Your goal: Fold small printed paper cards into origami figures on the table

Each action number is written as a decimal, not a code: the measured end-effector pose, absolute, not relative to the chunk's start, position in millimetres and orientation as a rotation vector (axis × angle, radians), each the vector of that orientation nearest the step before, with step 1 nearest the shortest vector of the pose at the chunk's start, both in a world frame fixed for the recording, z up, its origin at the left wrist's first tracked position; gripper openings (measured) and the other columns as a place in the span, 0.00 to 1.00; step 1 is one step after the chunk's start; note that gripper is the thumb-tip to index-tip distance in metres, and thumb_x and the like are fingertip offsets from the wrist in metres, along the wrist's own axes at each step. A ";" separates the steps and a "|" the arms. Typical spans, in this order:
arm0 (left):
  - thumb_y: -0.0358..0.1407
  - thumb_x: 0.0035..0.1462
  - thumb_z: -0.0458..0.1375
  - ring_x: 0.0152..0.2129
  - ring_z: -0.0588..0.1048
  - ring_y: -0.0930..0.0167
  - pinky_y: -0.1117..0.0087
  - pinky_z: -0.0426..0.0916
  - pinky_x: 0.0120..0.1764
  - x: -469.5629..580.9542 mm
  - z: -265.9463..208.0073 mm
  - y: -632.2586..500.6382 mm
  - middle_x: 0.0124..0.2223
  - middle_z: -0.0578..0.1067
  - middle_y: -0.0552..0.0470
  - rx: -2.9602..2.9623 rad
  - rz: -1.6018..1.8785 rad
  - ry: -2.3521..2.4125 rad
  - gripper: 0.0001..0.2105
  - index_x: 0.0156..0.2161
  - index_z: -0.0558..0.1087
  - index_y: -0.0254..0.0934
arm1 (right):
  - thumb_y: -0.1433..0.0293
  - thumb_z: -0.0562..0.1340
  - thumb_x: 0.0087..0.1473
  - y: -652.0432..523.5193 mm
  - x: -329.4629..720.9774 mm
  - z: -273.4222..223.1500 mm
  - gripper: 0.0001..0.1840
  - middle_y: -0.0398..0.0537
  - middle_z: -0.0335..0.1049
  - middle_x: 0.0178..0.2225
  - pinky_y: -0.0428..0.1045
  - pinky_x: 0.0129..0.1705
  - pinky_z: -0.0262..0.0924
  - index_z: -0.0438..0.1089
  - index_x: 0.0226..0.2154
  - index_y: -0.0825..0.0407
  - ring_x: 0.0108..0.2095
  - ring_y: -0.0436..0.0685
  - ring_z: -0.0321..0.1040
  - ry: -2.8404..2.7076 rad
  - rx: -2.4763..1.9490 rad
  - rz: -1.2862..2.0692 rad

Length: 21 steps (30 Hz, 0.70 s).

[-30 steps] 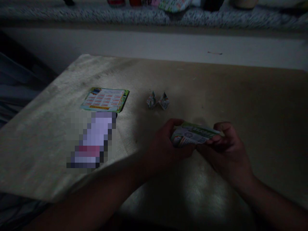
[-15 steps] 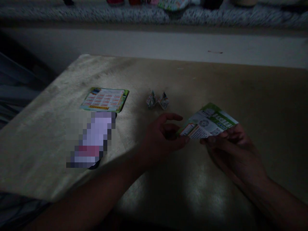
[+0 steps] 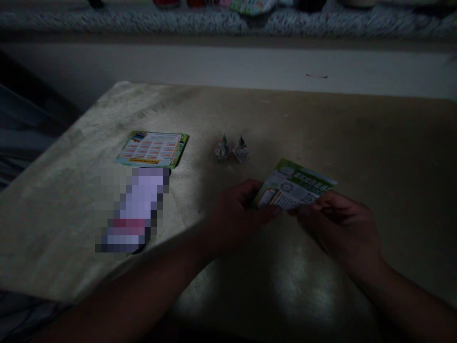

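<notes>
A green and white printed sheet of paper (image 3: 293,186) is held up over the table between both hands. My left hand (image 3: 243,205) is closed on its left edge, thumb in front and fingers behind. At the lower right edge my right hand (image 3: 339,224) pinches the same sheet, the thumb and bent fingers close together. Beyond the hands, two small folded paper pieces (image 3: 231,149) with pointed tops sit side by side, touching or nearly so. Most of the left fingers are hidden behind the paper.
On the left of the worn table (image 3: 107,114) lies a stack of printed leaflets (image 3: 152,147). A phone with a blurred-out screen (image 3: 137,205) lies just in front of it. Behind the table runs a white wall (image 3: 214,64) under a speckled stone ledge (image 3: 124,21) bearing several items.
The sheet has moved slightly left and lies flatter. My left fingers, spread before, have closed on its left edge. My right hand has shifted left along the lower edge.
</notes>
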State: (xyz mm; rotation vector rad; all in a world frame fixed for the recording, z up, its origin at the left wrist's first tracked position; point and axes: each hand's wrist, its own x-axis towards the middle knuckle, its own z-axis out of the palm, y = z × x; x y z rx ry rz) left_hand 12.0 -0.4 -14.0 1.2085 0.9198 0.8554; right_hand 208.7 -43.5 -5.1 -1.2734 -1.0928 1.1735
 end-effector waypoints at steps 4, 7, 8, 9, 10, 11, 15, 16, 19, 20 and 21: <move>0.36 0.50 0.71 0.33 0.79 0.72 0.75 0.72 0.36 9.4 -11.8 -0.8 0.38 0.81 0.51 1.329 0.903 0.917 0.15 0.43 0.77 0.37 | 0.69 0.72 0.49 -43.4 208.3 -1.9 0.04 0.41 0.73 0.21 0.44 0.19 0.61 0.78 0.26 0.48 0.20 0.50 0.67 -1.132 -1.338 1.131; 0.34 0.52 0.69 0.34 0.78 0.72 0.74 0.72 0.36 7.2 -9.2 -0.9 0.38 0.80 0.51 1.481 0.991 0.941 0.13 0.43 0.77 0.38 | 0.72 0.71 0.48 -43.3 207.0 2.2 0.03 0.41 0.72 0.21 0.42 0.18 0.59 0.79 0.26 0.48 0.20 0.48 0.65 -1.215 -1.365 1.065; 0.34 0.53 0.69 0.33 0.77 0.72 0.74 0.71 0.36 6.5 -8.6 -0.4 0.37 0.80 0.52 1.537 1.023 0.935 0.11 0.42 0.78 0.38 | 0.73 0.71 0.48 -43.3 206.8 3.4 0.04 0.41 0.72 0.21 0.42 0.18 0.60 0.79 0.26 0.48 0.20 0.48 0.66 -1.243 -1.371 1.043; 0.33 0.54 0.68 0.33 0.76 0.73 0.74 0.71 0.36 5.7 -8.1 0.4 0.36 0.79 0.52 1.595 1.052 0.913 0.09 0.41 0.78 0.37 | 0.74 0.71 0.47 -43.4 206.7 4.1 0.05 0.41 0.74 0.21 0.42 0.19 0.62 0.80 0.26 0.48 0.20 0.48 0.67 -1.263 -1.368 1.024; 0.32 0.54 0.67 0.32 0.76 0.73 0.73 0.70 0.35 5.1 -7.7 1.5 0.35 0.78 0.52 1.650 1.079 0.879 0.06 0.39 0.78 0.37 | 0.76 0.71 0.47 -43.6 206.8 4.5 0.06 0.41 0.75 0.22 0.41 0.20 0.64 0.80 0.27 0.47 0.21 0.48 0.69 -1.273 -1.356 1.010; 0.32 0.55 0.66 0.31 0.75 0.73 0.73 0.69 0.34 4.5 -7.4 2.7 0.34 0.77 0.52 1.702 1.104 0.838 0.04 0.37 0.78 0.36 | 0.77 0.70 0.46 -43.8 207.1 4.7 0.08 0.40 0.77 0.23 0.41 0.21 0.66 0.80 0.28 0.47 0.22 0.49 0.72 -1.277 -1.337 1.004; 0.33 0.57 0.64 0.30 0.74 0.73 0.73 0.70 0.33 1.8 -3.0 6.5 0.34 0.75 0.51 1.895 1.196 0.760 0.04 0.37 0.77 0.35 | 0.78 0.70 0.47 -45.4 209.0 4.9 0.11 0.39 0.80 0.24 0.39 0.24 0.70 0.80 0.30 0.45 0.23 0.49 0.77 -1.312 -1.274 0.978; 0.33 0.56 0.64 0.30 0.75 0.73 0.73 0.70 0.33 0.4 -0.8 6.6 0.34 0.75 0.51 1.963 1.225 0.789 0.05 0.38 0.77 0.35 | 0.78 0.70 0.47 -45.8 209.9 5.3 0.11 0.38 0.80 0.24 0.38 0.24 0.70 0.80 0.30 0.45 0.23 0.49 0.77 -1.333 -1.273 0.948; 0.32 0.54 0.65 0.26 0.73 0.74 0.75 0.68 0.28 -6.6 6.0 5.4 0.30 0.75 0.54 2.151 1.265 0.911 0.10 0.43 0.78 0.36 | 0.81 0.70 0.45 -46.1 214.7 6.6 0.15 0.38 0.82 0.28 0.39 0.27 0.72 0.81 0.31 0.44 0.26 0.49 0.79 -1.416 -1.234 0.779; 0.32 0.54 0.65 0.21 0.72 0.77 0.77 0.66 0.25 -9.5 7.4 4.8 0.28 0.76 0.55 2.157 1.256 0.925 0.13 0.45 0.78 0.36 | 0.82 0.70 0.45 -46.0 216.9 7.0 0.17 0.39 0.83 0.30 0.40 0.29 0.73 0.82 0.33 0.43 0.28 0.50 0.80 -1.452 -1.195 0.720; 0.31 0.55 0.65 0.18 0.69 0.79 0.79 0.64 0.22 -12.3 8.1 4.2 0.26 0.76 0.57 2.151 1.232 0.946 0.14 0.48 0.77 0.38 | 0.83 0.69 0.45 -45.8 219.1 7.5 0.19 0.40 0.83 0.32 0.41 0.31 0.74 0.82 0.34 0.43 0.30 0.51 0.80 -1.493 -1.153 0.668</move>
